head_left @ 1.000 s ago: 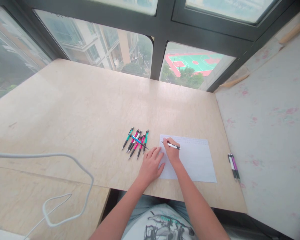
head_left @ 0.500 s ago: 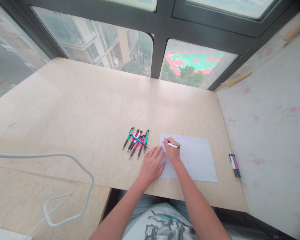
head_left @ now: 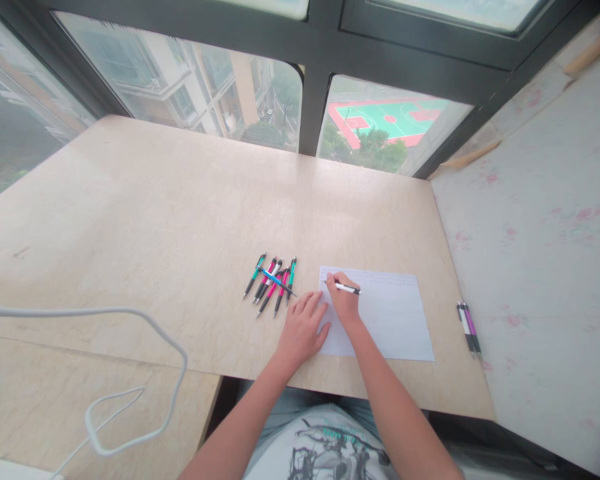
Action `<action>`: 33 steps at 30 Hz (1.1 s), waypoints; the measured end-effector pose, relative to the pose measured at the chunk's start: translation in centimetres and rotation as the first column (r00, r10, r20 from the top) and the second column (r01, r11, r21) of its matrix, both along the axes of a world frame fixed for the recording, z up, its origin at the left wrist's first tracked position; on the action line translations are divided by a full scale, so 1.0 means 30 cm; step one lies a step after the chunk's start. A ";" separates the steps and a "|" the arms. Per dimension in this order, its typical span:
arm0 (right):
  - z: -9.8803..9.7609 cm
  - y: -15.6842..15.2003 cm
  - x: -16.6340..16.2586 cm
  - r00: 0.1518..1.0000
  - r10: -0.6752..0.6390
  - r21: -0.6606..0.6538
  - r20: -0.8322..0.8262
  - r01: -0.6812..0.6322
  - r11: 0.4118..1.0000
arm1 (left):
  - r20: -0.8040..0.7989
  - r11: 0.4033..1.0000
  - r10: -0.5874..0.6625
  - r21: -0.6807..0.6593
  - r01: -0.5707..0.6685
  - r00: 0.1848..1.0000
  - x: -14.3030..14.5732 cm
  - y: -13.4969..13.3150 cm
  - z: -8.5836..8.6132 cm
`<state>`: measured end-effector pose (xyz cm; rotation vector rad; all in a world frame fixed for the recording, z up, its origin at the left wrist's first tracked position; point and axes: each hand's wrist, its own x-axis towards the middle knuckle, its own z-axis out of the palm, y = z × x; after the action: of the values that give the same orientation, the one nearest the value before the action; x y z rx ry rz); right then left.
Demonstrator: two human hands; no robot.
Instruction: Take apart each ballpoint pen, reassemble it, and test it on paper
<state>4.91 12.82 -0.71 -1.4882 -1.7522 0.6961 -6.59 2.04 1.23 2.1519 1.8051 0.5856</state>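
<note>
A white sheet of paper (head_left: 390,320) lies in front of me, with small lines of handwriting along its top. My right hand (head_left: 344,301) is closed around a white pen with a black end (head_left: 347,288), its tip at the upper left of the sheet. Flat across the sheet's left edge rests my left hand (head_left: 303,328), fingers stretched out and holding nothing. Just beyond its fingertips lies a cluster of several pens (head_left: 273,283) in teal, pink, white and blue, some crossing over others.
Two more pens (head_left: 469,329), one white and one purple, lie by the floral wall (head_left: 545,267) at right. A white cable (head_left: 155,327) loops over the left side of the tabletop (head_left: 180,213). Windows (head_left: 260,100) stand behind the far edge.
The view has shifted very slightly. My right hand stays at the upper left of the paper with the pen, and my left hand remains in place.
</note>
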 end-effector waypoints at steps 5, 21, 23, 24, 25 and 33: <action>-0.005 -0.002 -0.001 1.000 0.012 -0.003 0.005 -0.012 1.000 | -0.003 1.000 -0.003 0.002 0.003 1.000 -0.001 0.001 0.004; -0.001 -0.005 -0.001 1.000 0.017 0.007 0.015 -0.017 1.000 | 0.002 1.000 -0.002 0.014 0.002 1.000 0.001 0.002 -0.003; -0.001 -0.004 0.000 1.000 0.015 0.009 0.014 -0.015 1.000 | -0.001 1.000 -0.001 0.012 0.001 1.000 0.002 0.002 -0.003; -0.001 -0.004 0.000 1.000 0.006 0.012 0.013 -0.007 1.000 | -0.002 1.000 -0.001 0.012 0.001 1.000 0.002 0.002 -0.003; -0.002 -0.004 0.001 1.000 -0.006 0.016 0.012 0.005 1.000 | -0.002 1.000 -0.002 0.013 0.002 1.000 0.001 0.002 -0.002; -0.009 -0.002 0.002 0.999 -0.036 0.035 0.020 0.036 0.999 | -0.001 1.000 -0.006 0.019 0.006 1.000 -0.003 0.002 0.002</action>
<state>4.97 12.76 -0.97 -1.5050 -1.7399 0.6316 -6.67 2.09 1.30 2.1694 1.8005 0.6025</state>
